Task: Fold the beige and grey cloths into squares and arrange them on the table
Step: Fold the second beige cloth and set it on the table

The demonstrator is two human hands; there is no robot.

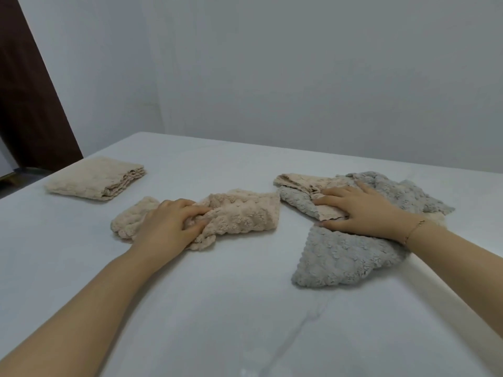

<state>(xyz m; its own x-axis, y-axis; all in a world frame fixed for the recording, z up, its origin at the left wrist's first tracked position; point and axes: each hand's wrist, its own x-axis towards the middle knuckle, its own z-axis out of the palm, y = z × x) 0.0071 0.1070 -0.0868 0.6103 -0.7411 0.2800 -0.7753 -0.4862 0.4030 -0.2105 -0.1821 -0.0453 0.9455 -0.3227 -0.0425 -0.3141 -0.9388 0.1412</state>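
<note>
A folded beige cloth lies as a neat square at the far left of the white table. In the middle, a crumpled beige cloth lies stretched sideways, and my left hand grips a bunch of it. To the right sits a loose pile: a grey cloth spread toward me, more grey cloth behind, and a beige cloth tucked among them. My right hand rests flat on this pile with fingers spread, pressing on beige and grey fabric.
A pale wall rises behind the table's far edge. A dark brown panel stands at the far left beyond the table's left edge. Bare tabletop stretches from the cloths to the near edge.
</note>
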